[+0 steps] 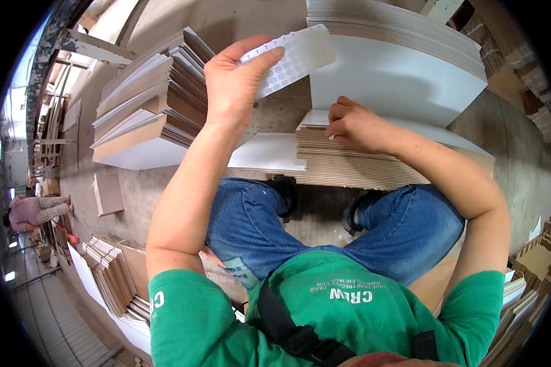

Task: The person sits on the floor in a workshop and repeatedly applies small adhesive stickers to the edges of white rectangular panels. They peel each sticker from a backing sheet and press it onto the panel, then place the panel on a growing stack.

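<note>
Sticker sheet in left hand, right hand at board stack

Left hand [236, 82]: raised, thumb on top, pinching one end of a pale sheet of round dots [299, 60]. Sheet is held tilted in the air, between the fanned boards [156, 104] on the left and the large white-faced stack [398, 76] on the right. Right hand [358, 127]: fingers curled, tips drawn together on a small white piece [332, 137], over the left part of the low board stack [361, 164]; contact with the boards cannot be told. Low stack lies just ahead of the person's knees, brown edges facing them. Another person [40, 210] is well apart, far left.
</note>
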A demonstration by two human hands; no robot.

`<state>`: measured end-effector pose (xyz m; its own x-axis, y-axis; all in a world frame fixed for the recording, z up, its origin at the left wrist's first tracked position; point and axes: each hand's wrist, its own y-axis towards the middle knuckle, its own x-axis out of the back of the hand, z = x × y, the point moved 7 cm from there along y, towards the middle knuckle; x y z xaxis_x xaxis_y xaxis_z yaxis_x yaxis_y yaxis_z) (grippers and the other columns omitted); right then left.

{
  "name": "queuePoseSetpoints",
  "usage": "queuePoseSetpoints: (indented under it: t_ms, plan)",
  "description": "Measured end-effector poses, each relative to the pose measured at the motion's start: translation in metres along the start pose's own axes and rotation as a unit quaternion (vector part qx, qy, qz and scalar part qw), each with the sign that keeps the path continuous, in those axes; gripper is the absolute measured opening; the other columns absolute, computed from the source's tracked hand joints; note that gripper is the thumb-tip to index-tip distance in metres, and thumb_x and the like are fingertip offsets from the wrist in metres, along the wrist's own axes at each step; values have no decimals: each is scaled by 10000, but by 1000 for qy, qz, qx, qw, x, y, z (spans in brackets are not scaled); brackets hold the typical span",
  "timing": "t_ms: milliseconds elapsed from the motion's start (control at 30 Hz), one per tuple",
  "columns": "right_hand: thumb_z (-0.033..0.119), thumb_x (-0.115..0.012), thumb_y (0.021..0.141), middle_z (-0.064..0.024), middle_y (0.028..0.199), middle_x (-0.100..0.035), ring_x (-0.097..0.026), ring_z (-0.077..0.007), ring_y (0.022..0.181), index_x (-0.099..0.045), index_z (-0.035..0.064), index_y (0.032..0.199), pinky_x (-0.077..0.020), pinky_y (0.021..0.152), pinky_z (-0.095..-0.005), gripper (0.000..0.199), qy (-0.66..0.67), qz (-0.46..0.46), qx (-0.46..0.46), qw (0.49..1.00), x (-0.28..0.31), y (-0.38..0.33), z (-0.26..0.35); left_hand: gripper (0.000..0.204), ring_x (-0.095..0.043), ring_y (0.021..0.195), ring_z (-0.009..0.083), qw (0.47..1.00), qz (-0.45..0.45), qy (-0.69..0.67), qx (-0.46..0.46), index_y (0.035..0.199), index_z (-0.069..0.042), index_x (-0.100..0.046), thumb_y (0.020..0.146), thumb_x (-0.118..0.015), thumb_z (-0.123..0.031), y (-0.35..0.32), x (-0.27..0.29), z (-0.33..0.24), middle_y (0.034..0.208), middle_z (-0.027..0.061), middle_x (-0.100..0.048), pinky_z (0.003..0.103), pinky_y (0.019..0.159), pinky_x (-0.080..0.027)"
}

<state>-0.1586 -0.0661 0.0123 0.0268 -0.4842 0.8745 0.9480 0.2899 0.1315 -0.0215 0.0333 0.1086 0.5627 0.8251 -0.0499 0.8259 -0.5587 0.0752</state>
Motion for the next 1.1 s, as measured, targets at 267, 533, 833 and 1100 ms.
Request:
queuePoseSetpoints:
  t_ms: [267, 533, 833, 1100]
  plan:
    - [18, -665, 623, -49, 835, -515, -453, -241, 884, -655, 89, 780, -413, 790, -323, 172, 33, 31, 9, 999, -6, 10, -3, 324, -591, 758, 123, 1000, 5, 16, 9, 991, 38, -612, 693, -698, -58, -2, 0, 1, 871, 104, -633, 230, 691, -470]
    - [39, -675, 624, -50, 823, -517, -459, -238, 890, -663, 91, 781, -413, 800, -324, 166, 21, 42, 4, 999, -11, 10, -7, 339, -582, 798, 134, 999, 12, 9, 33, 1012, 29, -607, 692, -697, -38, -2, -3, 3, 906, 106, -630, 239, 745, -451]
    - [43, -655, 633, -54, 856, -519, -463, -241, 909, -630, 70, 773, -421, 810, -339, 144, 7, 37, 1, 999, -9, 11, -1, 332, -580, 785, 127, 999, 8, 21, 43, 1004, 20, -614, 689, -700, -39, -2, -4, 6, 878, 93, -634, 239, 737, -448]
    - [67, -620, 610, -61, 848, -520, -472, -234, 914, -608, 50, 719, -439, 785, -355, 111, -88, 20, 59, 994, -7, 8, 7, 333, -581, 761, 124, 999, 0, 26, 44, 1002, 30, -609, 689, -699, -41, -1, -1, 6, 871, 96, -634, 228, 718, -451]
